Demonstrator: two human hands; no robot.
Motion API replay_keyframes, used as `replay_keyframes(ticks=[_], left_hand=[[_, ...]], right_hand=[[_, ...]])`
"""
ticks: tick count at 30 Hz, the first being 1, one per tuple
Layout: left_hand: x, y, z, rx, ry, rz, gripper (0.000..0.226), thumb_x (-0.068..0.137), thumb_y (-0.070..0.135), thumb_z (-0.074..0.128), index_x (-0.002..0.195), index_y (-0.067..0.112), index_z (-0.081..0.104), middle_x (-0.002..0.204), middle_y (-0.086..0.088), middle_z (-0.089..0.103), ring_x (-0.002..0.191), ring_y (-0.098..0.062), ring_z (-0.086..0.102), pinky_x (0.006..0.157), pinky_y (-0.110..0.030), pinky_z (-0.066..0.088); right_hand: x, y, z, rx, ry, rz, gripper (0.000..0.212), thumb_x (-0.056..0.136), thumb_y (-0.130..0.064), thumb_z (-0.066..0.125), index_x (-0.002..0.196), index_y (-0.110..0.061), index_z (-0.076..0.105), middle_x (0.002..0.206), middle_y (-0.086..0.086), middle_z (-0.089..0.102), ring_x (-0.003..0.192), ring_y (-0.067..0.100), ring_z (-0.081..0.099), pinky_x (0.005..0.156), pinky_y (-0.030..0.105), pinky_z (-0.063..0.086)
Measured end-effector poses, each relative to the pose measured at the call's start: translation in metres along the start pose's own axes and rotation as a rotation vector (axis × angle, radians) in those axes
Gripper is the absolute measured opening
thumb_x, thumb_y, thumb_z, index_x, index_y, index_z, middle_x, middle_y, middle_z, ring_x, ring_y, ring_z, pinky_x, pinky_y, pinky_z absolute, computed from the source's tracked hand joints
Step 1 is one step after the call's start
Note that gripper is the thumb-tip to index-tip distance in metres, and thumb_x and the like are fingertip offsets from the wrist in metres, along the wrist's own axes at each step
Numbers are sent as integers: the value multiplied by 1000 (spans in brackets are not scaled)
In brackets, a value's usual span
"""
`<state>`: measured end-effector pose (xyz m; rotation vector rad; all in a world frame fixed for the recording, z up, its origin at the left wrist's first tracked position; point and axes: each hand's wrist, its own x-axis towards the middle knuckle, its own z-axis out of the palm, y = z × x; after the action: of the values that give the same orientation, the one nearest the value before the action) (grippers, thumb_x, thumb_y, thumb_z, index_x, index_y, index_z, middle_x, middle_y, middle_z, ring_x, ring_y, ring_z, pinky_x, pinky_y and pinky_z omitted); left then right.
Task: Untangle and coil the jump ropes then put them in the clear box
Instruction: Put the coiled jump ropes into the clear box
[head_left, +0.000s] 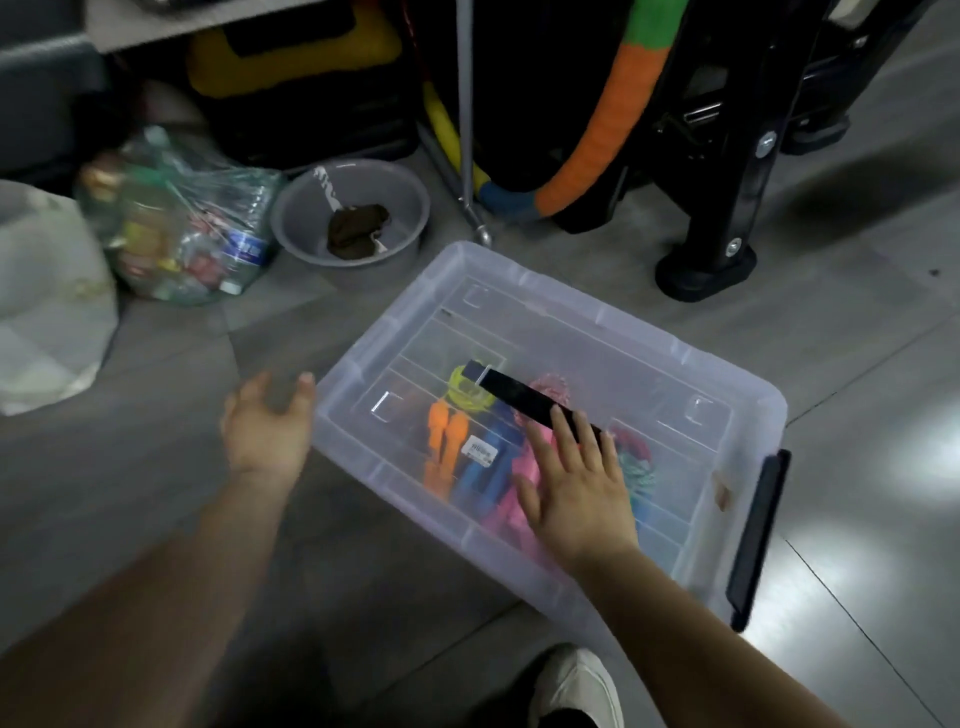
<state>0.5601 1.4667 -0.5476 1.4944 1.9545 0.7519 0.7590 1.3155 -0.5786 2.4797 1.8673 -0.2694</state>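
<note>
On a grey floor the clear box (748, 395) lies lengthwise left to right, the coiled jump ropes (448, 441) inside. The right hand (576, 483) rests flat on the lid (571, 353). The left hand (267, 423) hovers relaxed and empty beside the left end.

Legible text: none.
White sticker (480, 449): centre of frame, seen through the lid of the clear box (623, 322), over the blue handles (475, 480); dark barcode-like print, too blurred to read.
Bottle label (245, 248): left of frame, blue and white, on a bottle inside the clear plastic bag (156, 208); characters smeared, unreadable.
</note>
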Motion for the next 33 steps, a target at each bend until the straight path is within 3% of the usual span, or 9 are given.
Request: replay_keyframes(ticks=[3,5,7,11,14,17,20,24,33], left_hand=[[41,5,13,62,-343,0,65,88,37,56,139,5,34,146,-14,34,133,-28,35,107,-30,27],[58,6,19,83,-558,-52,81,80,51,61,143,9,30,148,-8,32,133,-25,35,108,-32,27],[69,2,22,-25,-761,-184,91,63,66,67,135,15,43,131,-6,54,115,-23,55,101,-33,40],[75,-4,33,-256,-950,-404,29,88,39,50,87,13,63,60,-4,69,50,-14,65,50,-20,53],[77,-2,31,-333,-957,-390,26,90,33,52,98,10,60,66,-5,70,52,-13,65,48,-20,53],[73,1,26,-368,-794,-280,62,69,27,76,122,8,51,94,-10,67,66,-17,66,53,-22,53],[58,7,24,-160,-611,-1,17,82,18,65,98,16,59,80,4,61,67,-7,56,51,-12,45],[45,11,24,-17,-492,168,27,86,16,62,113,14,60,86,6,58,77,-10,52,54,-12,34],[8,0,14,-12,-319,15,38,90,24,56,124,7,53,107,-13,58,100,-29,53,76,-29,36]], right_hand=[[0,-1,4,2,-7,79,68,95,-48,1,128,-18,52,136,11,48,128,24,30,109,35,2],[0,-2,7,-10,12,62,66,96,-47,5,123,-16,56,130,11,54,126,25,36,108,35,7],[1,-1,9,-21,80,48,66,96,-46,5,123,-14,57,130,13,54,131,27,36,108,36,7],[3,0,15,-26,148,35,61,96,-47,7,125,-14,50,131,15,53,128,26,29,109,37,6],[4,1,16,-19,174,33,56,96,-48,7,127,-16,40,132,14,52,128,25,28,109,37,7],[2,0,13,-7,135,50,55,96,-48,6,128,-16,38,133,14,51,129,24,27,109,37,7],[3,-3,9,-24,98,62,59,96,-47,6,127,-15,45,131,14,53,128,25,28,109,37,6],[3,-2,6,-37,72,77,67,96,-47,6,121,-13,58,130,14,54,127,24,29,109,37,5],[-18,18,-10,-81,4,101,67,93,-52,3,122,-20,55,126,13,58,117,32,54,108,37,7]])
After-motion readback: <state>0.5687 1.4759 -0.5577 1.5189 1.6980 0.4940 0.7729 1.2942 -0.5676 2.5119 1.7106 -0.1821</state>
